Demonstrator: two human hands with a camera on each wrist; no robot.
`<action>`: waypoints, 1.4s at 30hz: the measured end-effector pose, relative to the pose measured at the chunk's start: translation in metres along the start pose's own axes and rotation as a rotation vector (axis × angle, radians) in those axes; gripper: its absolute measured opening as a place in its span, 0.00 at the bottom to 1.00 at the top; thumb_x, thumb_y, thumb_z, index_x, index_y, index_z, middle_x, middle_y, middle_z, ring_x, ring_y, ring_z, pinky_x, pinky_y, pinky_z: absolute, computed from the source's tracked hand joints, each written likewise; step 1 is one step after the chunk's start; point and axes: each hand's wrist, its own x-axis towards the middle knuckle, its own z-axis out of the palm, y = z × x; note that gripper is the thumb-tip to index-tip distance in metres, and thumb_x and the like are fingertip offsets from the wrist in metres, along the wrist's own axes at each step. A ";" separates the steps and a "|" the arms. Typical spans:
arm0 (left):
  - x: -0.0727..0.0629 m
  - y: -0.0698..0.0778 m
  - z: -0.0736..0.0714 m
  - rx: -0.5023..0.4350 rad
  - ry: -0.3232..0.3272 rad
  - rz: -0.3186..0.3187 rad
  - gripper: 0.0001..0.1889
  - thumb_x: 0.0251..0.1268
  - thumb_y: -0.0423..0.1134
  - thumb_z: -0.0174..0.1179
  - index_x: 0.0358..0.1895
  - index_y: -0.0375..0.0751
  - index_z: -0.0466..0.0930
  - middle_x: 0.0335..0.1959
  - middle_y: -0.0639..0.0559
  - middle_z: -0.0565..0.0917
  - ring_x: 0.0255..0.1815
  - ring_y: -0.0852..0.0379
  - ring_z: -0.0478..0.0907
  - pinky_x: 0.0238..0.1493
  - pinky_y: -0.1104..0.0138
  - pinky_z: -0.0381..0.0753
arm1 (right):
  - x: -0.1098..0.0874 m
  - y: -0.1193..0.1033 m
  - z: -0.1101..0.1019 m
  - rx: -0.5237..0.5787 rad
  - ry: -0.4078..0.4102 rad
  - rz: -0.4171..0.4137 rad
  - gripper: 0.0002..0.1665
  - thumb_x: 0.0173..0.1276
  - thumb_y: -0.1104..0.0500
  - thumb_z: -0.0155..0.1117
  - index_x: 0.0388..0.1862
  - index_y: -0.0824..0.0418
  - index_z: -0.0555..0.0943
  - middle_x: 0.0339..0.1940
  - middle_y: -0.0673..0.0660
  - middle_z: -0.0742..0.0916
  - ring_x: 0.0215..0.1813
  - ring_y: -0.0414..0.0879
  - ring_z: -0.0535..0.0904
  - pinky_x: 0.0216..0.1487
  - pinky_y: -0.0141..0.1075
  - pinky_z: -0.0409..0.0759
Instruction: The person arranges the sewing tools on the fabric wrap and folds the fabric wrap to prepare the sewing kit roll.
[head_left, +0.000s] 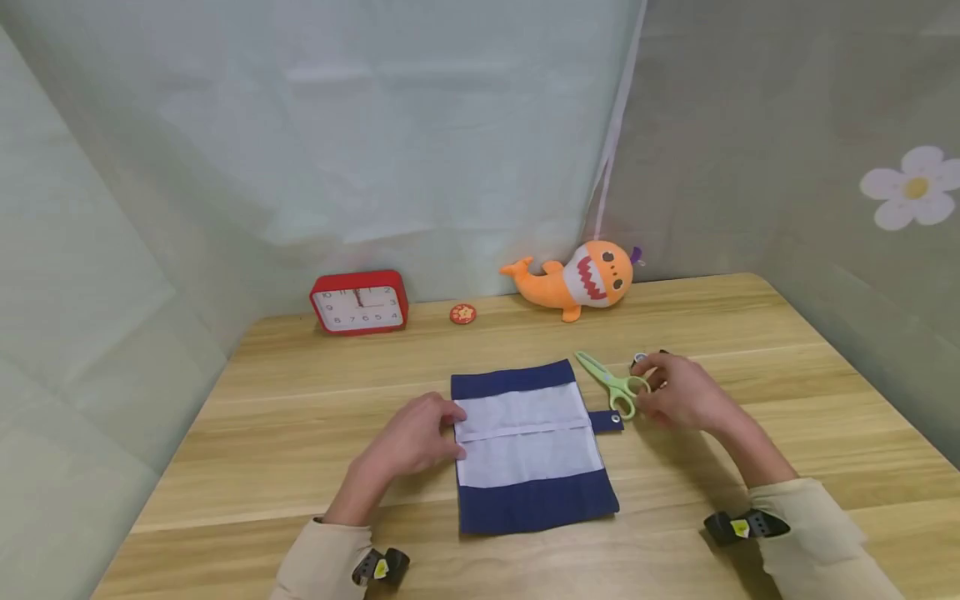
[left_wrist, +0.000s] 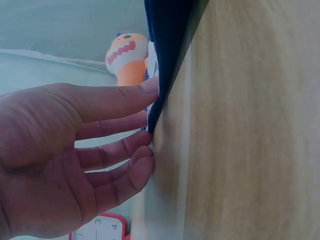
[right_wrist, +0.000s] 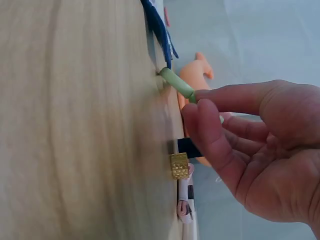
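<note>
An open cloth case (head_left: 534, 502), navy at two edges with a white middle and a snap tab on its right, lies flat on the table. My left hand (head_left: 416, 433) is at its left edge, thumb and fingertips touching the cloth with the fingers loosely bent. Light green scissors (head_left: 600, 372) lie just beyond the tab, blades pointing away to the left. Thumb and finger of my right hand (head_left: 686, 392) pinch the scissors' handle, which shows green between them in the right wrist view. Partly hidden behind that hand is a gold textured square piece (right_wrist: 179, 166).
Along the back of the wooden table (head_left: 300, 433) stand a red clock (head_left: 360, 304), a small red round piece with a star (head_left: 462, 313) and an orange shark plush (head_left: 573, 279). A pink and black strip (right_wrist: 184, 207) lies beyond the right hand.
</note>
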 end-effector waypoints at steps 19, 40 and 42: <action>-0.005 -0.002 0.000 -0.011 0.004 -0.014 0.24 0.54 0.40 0.82 0.55 0.40 0.89 0.48 0.48 0.85 0.47 0.52 0.76 0.60 0.53 0.80 | 0.011 0.006 0.000 0.315 0.139 0.063 0.27 0.71 0.67 0.70 0.66 0.74 0.76 0.45 0.61 0.84 0.35 0.42 0.88 0.38 0.37 0.89; -0.001 -0.001 0.001 -0.028 0.004 -0.003 0.22 0.55 0.39 0.81 0.54 0.41 0.88 0.45 0.50 0.83 0.46 0.52 0.75 0.57 0.55 0.80 | 0.013 -0.003 0.001 0.737 0.027 0.018 0.21 0.72 0.71 0.68 0.61 0.72 0.75 0.40 0.49 0.88 0.41 0.42 0.91 0.48 0.39 0.89; -0.001 -0.001 0.001 -0.027 0.004 0.001 0.22 0.55 0.39 0.81 0.54 0.40 0.88 0.45 0.50 0.82 0.46 0.52 0.75 0.56 0.55 0.80 | 0.014 -0.005 0.004 0.726 0.019 0.025 0.21 0.73 0.70 0.68 0.62 0.71 0.75 0.41 0.48 0.87 0.42 0.41 0.90 0.48 0.39 0.89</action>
